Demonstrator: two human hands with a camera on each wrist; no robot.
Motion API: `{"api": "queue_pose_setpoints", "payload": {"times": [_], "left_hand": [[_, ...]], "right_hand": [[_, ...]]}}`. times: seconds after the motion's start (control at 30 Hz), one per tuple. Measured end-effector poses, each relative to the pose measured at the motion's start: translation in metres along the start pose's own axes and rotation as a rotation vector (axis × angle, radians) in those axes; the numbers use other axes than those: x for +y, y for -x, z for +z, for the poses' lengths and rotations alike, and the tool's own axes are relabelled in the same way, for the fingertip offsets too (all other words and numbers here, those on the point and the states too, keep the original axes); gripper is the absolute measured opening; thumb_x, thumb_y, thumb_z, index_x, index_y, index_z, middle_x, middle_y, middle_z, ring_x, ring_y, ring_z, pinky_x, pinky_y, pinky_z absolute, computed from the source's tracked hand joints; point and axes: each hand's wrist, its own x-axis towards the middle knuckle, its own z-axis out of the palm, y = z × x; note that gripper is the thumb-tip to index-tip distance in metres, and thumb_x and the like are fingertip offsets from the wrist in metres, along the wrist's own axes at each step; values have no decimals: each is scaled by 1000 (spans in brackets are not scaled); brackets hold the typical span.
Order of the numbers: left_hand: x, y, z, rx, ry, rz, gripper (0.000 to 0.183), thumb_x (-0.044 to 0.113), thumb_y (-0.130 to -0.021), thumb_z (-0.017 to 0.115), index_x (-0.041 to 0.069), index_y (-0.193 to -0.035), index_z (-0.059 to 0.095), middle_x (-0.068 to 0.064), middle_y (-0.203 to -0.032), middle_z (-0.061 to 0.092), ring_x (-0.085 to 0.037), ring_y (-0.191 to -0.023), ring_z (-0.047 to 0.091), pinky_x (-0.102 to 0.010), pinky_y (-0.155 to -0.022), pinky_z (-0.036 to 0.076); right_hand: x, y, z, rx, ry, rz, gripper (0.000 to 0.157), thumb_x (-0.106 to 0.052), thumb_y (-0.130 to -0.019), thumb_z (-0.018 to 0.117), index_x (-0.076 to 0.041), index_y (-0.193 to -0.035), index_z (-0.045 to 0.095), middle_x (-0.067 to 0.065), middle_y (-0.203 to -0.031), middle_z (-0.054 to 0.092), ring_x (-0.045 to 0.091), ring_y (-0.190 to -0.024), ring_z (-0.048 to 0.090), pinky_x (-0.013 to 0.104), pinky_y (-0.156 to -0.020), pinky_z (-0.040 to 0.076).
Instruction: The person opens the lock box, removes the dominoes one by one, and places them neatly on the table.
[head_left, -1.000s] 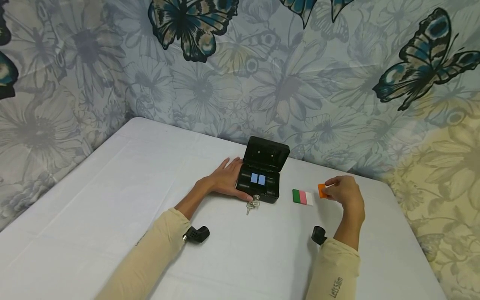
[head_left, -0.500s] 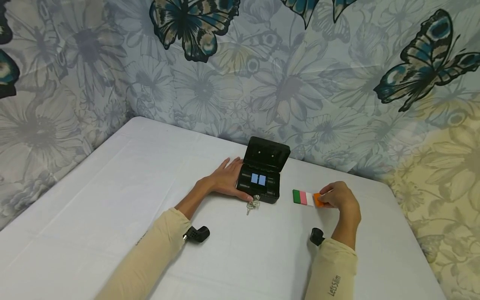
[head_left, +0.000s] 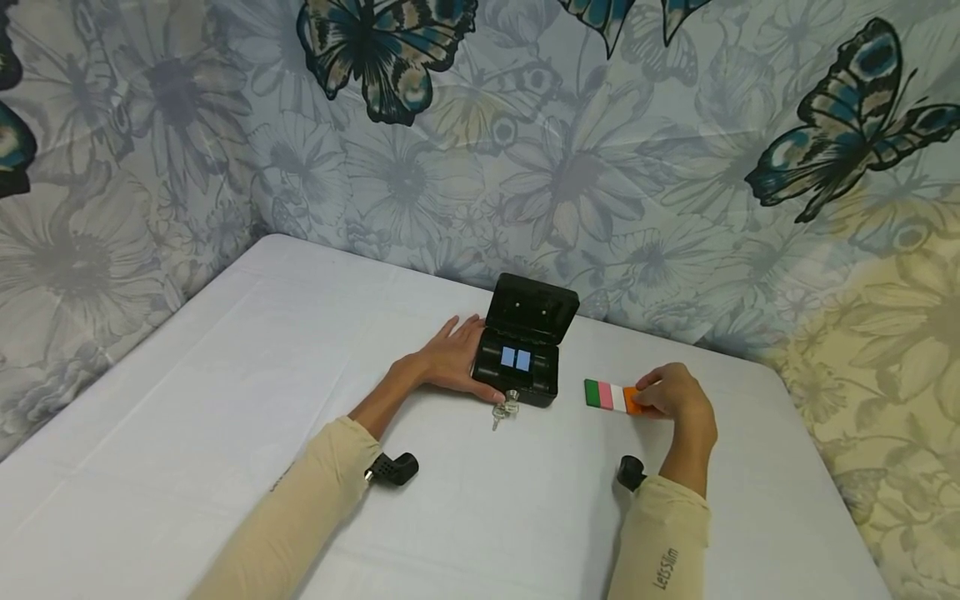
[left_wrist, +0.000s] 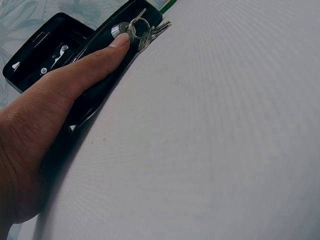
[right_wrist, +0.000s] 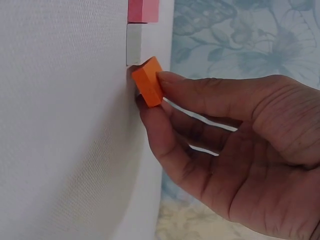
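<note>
My left hand [head_left: 453,360] rests along the left side of a small black cash box [head_left: 542,388], fingers spread, the thumb reaching across its front beside the lock. A ring of keys [left_wrist: 142,31] hangs from that lock. The lid [head_left: 531,307] stands raised, and two pale blue rectangles [head_left: 515,358] show inside. Between thumb and fingers, my right hand [head_left: 678,396] pinches an orange block [right_wrist: 148,82]. The block is tilted, close to the end of a white block [right_wrist: 134,45]. Beyond the white one, a pink block [head_left: 605,395] and a green block [head_left: 592,393] continue the row.
A white cloth covers the table [head_left: 480,517]. Its back edge meets a wall hanging [head_left: 405,183] printed with flowers and butterflies. The row of blocks lies to the right of the box. Black wrist cameras [head_left: 397,469] stick out from both sleeves.
My right hand has brought the orange block left and down, from apart to the white block's end. My left hand and the box have stayed in place.
</note>
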Motion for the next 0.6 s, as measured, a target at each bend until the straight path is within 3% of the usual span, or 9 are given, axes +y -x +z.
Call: {"api": "queue_pose_setpoints", "payload": {"times": [0.27, 0.6], "left_hand": [[0, 0, 0, -6, 2, -2, 124, 69, -78, 77, 9, -167, 15, -15, -176, 15, -29, -167, 2, -52, -136, -3], [-1, 1, 1, 2, 3, -1, 123, 69, -78, 77, 10, -167, 15, -14, -176, 15, -29, -167, 2, -52, -136, -2]], "right_hand": [[-2, 0, 1, 2, 4, 7, 28, -7, -95, 70, 9, -118, 69, 23, -112, 67, 29, -95, 60, 35, -78, 49], [-2, -2, 2, -29, -56, 1, 25, -2, -96, 68, 14, -116, 67, 19, -103, 70, 18, -84, 67, 27, -72, 59]]}}
